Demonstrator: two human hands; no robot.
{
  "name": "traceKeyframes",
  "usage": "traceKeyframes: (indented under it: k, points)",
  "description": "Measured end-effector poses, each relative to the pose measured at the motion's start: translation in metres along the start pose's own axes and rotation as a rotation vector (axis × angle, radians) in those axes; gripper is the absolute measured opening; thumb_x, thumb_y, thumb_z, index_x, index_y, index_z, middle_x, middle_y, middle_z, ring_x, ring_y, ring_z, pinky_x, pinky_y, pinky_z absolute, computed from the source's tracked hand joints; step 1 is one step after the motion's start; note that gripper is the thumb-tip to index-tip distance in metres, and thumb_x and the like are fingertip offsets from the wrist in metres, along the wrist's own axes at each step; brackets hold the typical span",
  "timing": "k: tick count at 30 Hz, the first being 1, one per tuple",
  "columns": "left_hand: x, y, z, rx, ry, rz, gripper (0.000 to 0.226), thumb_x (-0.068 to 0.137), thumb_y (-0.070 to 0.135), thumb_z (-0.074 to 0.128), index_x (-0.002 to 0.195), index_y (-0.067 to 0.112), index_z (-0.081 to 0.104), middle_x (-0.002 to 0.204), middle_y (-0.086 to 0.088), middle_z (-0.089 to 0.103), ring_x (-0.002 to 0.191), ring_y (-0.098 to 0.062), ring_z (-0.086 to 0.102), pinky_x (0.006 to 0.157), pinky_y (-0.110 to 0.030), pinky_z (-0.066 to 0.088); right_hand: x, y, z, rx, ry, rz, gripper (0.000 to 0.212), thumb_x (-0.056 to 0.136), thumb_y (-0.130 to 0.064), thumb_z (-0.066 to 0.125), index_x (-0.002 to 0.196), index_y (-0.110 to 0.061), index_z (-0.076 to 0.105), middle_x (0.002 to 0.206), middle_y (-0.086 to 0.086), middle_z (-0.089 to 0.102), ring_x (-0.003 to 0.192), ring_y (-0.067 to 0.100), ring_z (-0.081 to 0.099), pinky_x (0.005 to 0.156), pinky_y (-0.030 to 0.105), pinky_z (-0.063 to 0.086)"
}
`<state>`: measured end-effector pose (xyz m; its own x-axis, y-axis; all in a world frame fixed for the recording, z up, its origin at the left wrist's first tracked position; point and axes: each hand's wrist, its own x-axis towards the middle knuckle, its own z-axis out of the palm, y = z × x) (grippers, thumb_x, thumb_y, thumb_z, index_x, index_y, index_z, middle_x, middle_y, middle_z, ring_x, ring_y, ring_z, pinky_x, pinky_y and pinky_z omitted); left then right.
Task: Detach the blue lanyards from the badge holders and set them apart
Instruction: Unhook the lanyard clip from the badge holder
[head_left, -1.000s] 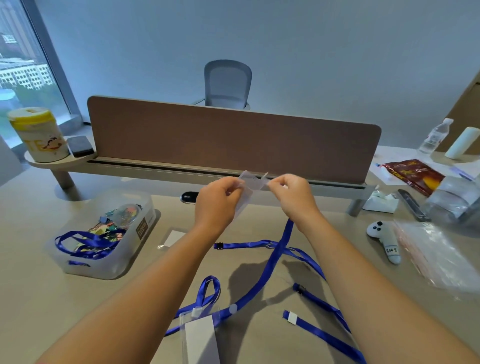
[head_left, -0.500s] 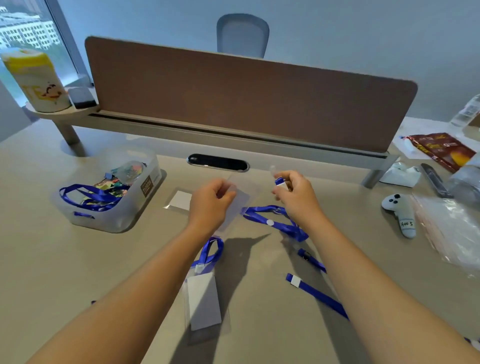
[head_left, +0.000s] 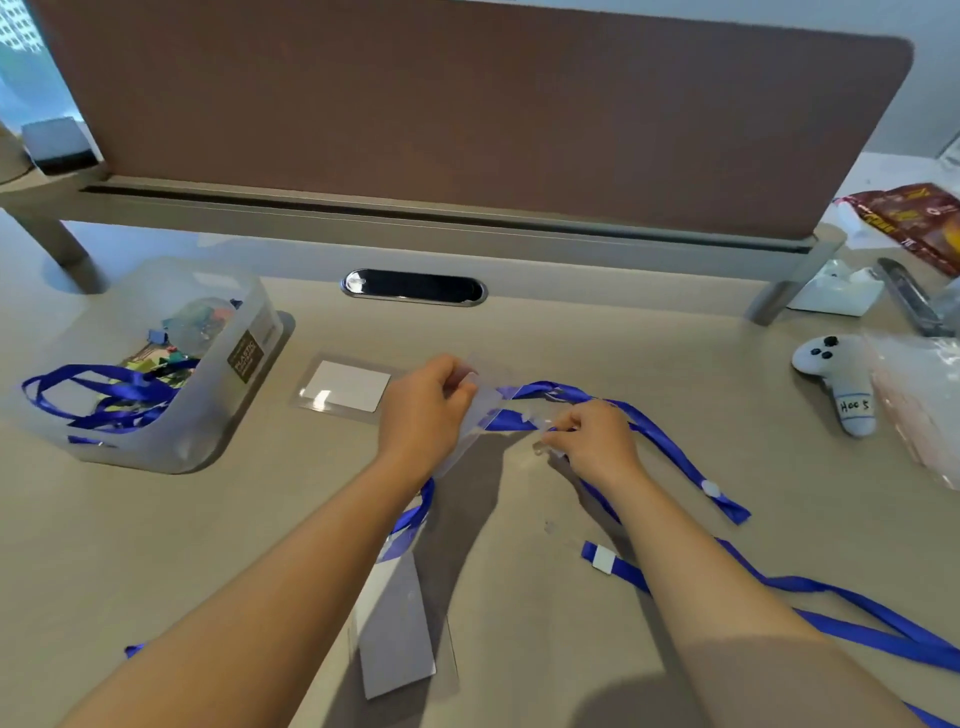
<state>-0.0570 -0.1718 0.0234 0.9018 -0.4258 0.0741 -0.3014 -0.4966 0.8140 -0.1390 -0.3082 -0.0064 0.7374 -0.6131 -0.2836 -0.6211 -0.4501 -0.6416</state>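
Above the desk (head_left: 519, 597), left hand (head_left: 423, 410) pinching clear badge holder (head_left: 480, 410), right hand (head_left: 597, 441) pinching blue lanyard (head_left: 665, 441)

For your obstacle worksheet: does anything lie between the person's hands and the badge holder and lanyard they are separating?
Nothing visible does. The left hand already pinches the clear badge holder, and the right hand pinches the clip end of the blue lanyard right beside it. Whether the clip has come free of the holder cannot be told.
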Motion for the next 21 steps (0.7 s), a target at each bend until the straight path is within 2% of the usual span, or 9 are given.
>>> traceKeyframes:
  k: [2, 3, 5, 10, 13, 15, 17, 19, 21]
  points:
    - [0.010, 0.001, 0.006, 0.003, -0.029, -0.011, 0.014, 0.087, 0.014, 0.052, 0.094, 0.007, 0.062, 0.085, -0.001, 0.059, 0.082, -0.018, 0.054, 0.078, -0.035, 0.046, 0.011, 0.002, 0.004, -0.175, -0.029, 0.014, 0.016, 0.083, -0.021, 0.062, 0.075, -0.011, 0.072, 0.089, 0.004, 0.069, 0.098, 0.024, 0.057, 0.086, 0.038, 0.043]
    - [0.015, 0.000, 0.008, 0.004, -0.042, -0.015, 0.014, 0.087, 0.014, 0.052, 0.094, 0.007, 0.062, 0.085, -0.001, 0.059, 0.082, -0.018, 0.054, 0.079, -0.035, 0.046, 0.015, 0.003, 0.006, -0.262, -0.040, 0.018, 0.017, 0.084, -0.024, 0.059, 0.073, -0.017, 0.069, 0.092, 0.003, 0.066, 0.107, 0.026, 0.052, 0.087, 0.037, 0.039]
    - [0.021, -0.002, 0.013, 0.001, -0.058, -0.023, 0.014, 0.087, 0.014, 0.052, 0.095, 0.008, 0.062, 0.085, 0.000, 0.059, 0.082, -0.018, 0.054, 0.078, -0.034, 0.046, 0.019, 0.007, 0.011, -0.377, -0.047, 0.006, 0.022, 0.086, -0.026, 0.055, 0.065, -0.022, 0.059, 0.091, 0.002, 0.062, 0.112, 0.028, 0.048, 0.084, 0.034, 0.032]
    - [0.026, -0.010, 0.019, 0.000, -0.078, -0.038, 0.015, 0.088, 0.014, 0.052, 0.096, 0.008, 0.062, 0.086, 0.001, 0.058, 0.082, -0.016, 0.053, 0.074, -0.028, 0.042, 0.023, 0.012, 0.018, -0.441, 0.007, -0.051, 0.014, 0.089, -0.019, 0.051, 0.092, -0.017, 0.065, 0.102, 0.003, 0.067, 0.109, 0.026, 0.051, 0.092, 0.035, 0.035]
    - [0.028, -0.012, 0.016, -0.017, -0.054, -0.059, 0.015, 0.088, 0.015, 0.052, 0.095, 0.007, 0.062, 0.085, 0.001, 0.058, 0.081, -0.016, 0.052, 0.073, -0.027, 0.041, 0.022, 0.006, 0.012, -0.289, 0.030, -0.064, 0.012, 0.087, -0.014, 0.053, 0.091, -0.014, 0.064, 0.085, -0.001, 0.063, 0.090, 0.024, 0.060, 0.078, 0.036, 0.045]
    - [0.028, -0.011, 0.012, -0.033, -0.025, -0.059, 0.014, 0.087, 0.015, 0.052, 0.094, 0.008, 0.062, 0.085, 0.001, 0.058, 0.080, -0.017, 0.052, 0.071, -0.027, 0.040, 0.020, -0.003, 0.005, -0.147, 0.047, -0.063, 0.007, 0.086, -0.011, 0.055, 0.089, -0.013, 0.061, 0.074, -0.005, 0.054, 0.081, 0.021, 0.056, 0.071, 0.036, 0.045]
    - [0.025, -0.007, 0.005, -0.041, 0.003, -0.049, 0.015, 0.088, 0.016, 0.051, 0.094, 0.007, 0.061, 0.084, 0.001, 0.056, 0.079, -0.017, 0.051, 0.065, -0.024, 0.039, 0.017, -0.017, -0.005, 0.034, 0.077, -0.072, 0.007, 0.082, -0.007, 0.059, 0.084, -0.014, 0.057, 0.065, -0.009, 0.047, 0.075, 0.021, 0.052, 0.070, 0.036, 0.045]
    - [0.022, -0.002, -0.004, -0.043, 0.038, -0.035, 0.015, 0.088, 0.016, 0.050, 0.093, 0.008, 0.061, 0.083, 0.001, 0.055, 0.078, -0.017, 0.050, 0.061, -0.022, 0.038, 0.011, -0.033, -0.015, 0.189, 0.108, -0.093, 0.012, 0.080, -0.005, 0.062, 0.087, -0.012, 0.057, 0.065, -0.010, 0.046, 0.069, 0.017, 0.050, 0.064, 0.028, 0.043]
    - [0.017, 0.003, -0.016, -0.047, 0.090, -0.020, 0.013, 0.088, 0.016, 0.050, 0.091, 0.009, 0.060, 0.083, 0.000, 0.055, 0.078, -0.018, 0.050, 0.060, -0.024, 0.038, 0.002, -0.052, -0.023, 0.314, 0.133, -0.118, 0.022, 0.079, -0.004, 0.064, 0.101, -0.006, 0.059, 0.066, -0.008, 0.047, 0.065, 0.013, 0.049, 0.056, 0.017, 0.040]
